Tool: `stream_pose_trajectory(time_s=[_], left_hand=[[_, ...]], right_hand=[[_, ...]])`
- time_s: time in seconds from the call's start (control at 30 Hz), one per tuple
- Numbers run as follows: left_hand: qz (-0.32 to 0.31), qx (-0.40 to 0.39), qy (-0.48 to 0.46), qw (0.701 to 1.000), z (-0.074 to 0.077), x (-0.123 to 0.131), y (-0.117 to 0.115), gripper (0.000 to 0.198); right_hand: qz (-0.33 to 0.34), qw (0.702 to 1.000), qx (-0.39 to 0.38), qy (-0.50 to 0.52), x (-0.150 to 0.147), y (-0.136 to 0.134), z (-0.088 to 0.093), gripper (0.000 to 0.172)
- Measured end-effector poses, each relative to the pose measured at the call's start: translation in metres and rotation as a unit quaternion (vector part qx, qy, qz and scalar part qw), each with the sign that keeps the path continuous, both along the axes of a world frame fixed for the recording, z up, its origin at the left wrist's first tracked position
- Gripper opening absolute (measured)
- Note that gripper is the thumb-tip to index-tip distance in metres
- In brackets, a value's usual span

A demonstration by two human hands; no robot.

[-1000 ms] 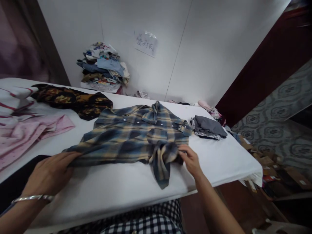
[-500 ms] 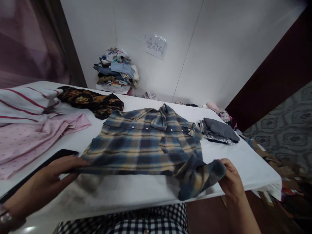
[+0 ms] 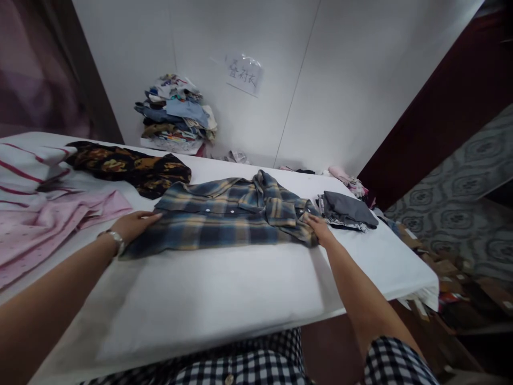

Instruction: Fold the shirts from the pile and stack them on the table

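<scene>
A blue, yellow and dark plaid shirt (image 3: pixel 224 230) lies on the white table in front of me, doubled over into a wide strip. Its collar points toward the wall, and small white buttons show along a dark band. At the shirt's left end, my left hand (image 3: pixel 135 226) is closed with thumb and fingers on the cloth. My right hand (image 3: pixel 318 230) grips the right end, close to the buttoned cuff. Both arms reach forward, and the fabric is stretched between the hands.
A folded dark grey garment (image 3: pixel 347 209) sits right of the shirt. On the left lie a black floral garment (image 3: pixel 132 167), a red-striped white cloth (image 3: pixel 24 174) and a pink dotted cloth (image 3: pixel 52 227). A clothes pile (image 3: pixel 176 115) stands by the wall. The table's front edge (image 3: pixel 256 329) is near me.
Both hands have moved away from me toward the collar, carrying the shirt's near edge over. The shirt is now a narrower strip, and its loose right part no longer hangs toward the front edge.
</scene>
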State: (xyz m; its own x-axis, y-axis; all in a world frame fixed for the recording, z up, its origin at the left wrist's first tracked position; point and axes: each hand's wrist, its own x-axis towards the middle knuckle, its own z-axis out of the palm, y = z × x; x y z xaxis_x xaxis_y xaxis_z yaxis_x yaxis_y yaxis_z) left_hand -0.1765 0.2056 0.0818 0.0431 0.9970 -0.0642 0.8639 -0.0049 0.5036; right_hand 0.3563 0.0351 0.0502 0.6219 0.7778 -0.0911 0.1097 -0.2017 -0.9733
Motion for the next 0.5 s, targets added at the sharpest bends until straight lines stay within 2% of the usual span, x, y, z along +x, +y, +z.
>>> stream_pose_trajectory(time_s=[0.1, 0.2, 0.3, 0.37, 0.43, 0.5], left_hand=[[-0.002, -0.047, 0.045, 0.998, -0.011, -0.009, -0.011, 0.075], [-0.014, -0.060, 0.101, 0.993, -0.010, -0.005, -0.022, 0.072], [-0.003, -0.008, 0.097, 0.995, 0.004, 0.003, -0.031, 0.058], [0.008, 0.046, 0.068, 0.997, 0.012, 0.005, -0.036, 0.053], [0.011, 0.068, 0.054, 0.996, 0.014, 0.004, -0.038, 0.049], [-0.013, 0.055, 0.054, 0.997, 0.008, 0.002, -0.038, 0.041]], right_hand=[[0.007, 0.999, -0.014, -0.044, -0.003, -0.028, -0.016, 0.054], [0.047, 0.995, -0.019, -0.084, -0.008, -0.043, -0.019, 0.066], [0.079, 0.994, -0.009, -0.069, -0.007, -0.051, -0.009, 0.060], [0.068, 0.997, 0.010, -0.042, 0.000, -0.058, 0.000, 0.056], [0.057, 0.998, 0.006, -0.031, 0.009, -0.067, 0.005, 0.055], [0.095, 0.994, -0.034, -0.052, 0.017, -0.075, 0.004, 0.050]])
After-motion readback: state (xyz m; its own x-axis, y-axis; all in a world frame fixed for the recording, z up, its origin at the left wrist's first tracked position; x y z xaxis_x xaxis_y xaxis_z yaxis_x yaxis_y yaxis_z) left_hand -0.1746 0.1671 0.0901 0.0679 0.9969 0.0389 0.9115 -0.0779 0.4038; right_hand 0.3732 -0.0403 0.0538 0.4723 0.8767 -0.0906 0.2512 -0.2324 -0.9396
